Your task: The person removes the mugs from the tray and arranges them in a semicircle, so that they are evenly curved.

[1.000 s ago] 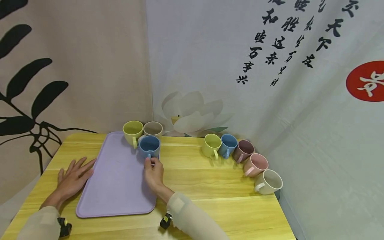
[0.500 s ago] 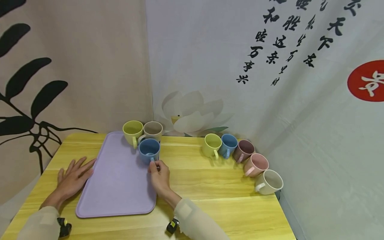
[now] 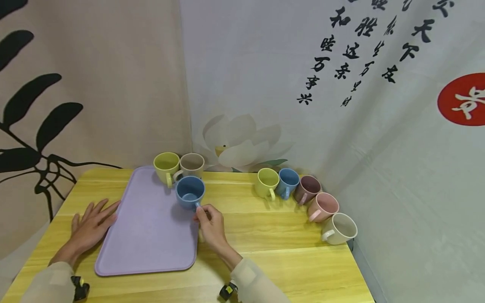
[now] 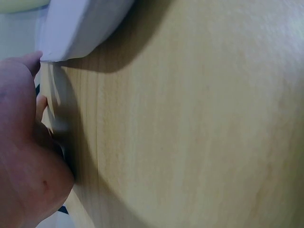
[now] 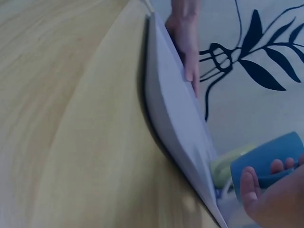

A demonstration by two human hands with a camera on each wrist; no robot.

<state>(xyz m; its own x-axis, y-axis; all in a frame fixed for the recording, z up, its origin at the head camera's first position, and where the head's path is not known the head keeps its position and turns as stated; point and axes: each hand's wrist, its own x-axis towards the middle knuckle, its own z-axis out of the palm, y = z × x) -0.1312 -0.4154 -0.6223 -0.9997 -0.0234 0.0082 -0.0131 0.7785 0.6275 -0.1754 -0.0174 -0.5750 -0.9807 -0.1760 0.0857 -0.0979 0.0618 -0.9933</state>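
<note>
A blue mug (image 3: 190, 192) hangs over the right side of a lilac tray (image 3: 147, 240), its shadow falling on the tray. My right hand (image 3: 214, 227) pinches its handle between thumb and fingers. In the right wrist view the mug (image 5: 259, 159) is seen from the side, raised above the tray. My left hand (image 3: 91, 229) rests at the tray's left edge with fingers stretched out, fingertips touching the rim. Behind the held mug, a yellow-green mug (image 3: 165, 168) and a greige mug (image 3: 194, 165) stand side by side at the tray's back right corner.
Along the right back of the wooden table (image 3: 265, 261) several mugs stand in a curved row: yellow-green (image 3: 266, 187), blue (image 3: 286, 185), dark purple (image 3: 307, 190), pink (image 3: 323, 207) and white (image 3: 338, 229). A printed curtain (image 3: 242, 63) hangs behind the table.
My right hand has drawn the blue mug a little toward me and to the right, away from the greige mug. The left hand and the tray have stayed put.
</note>
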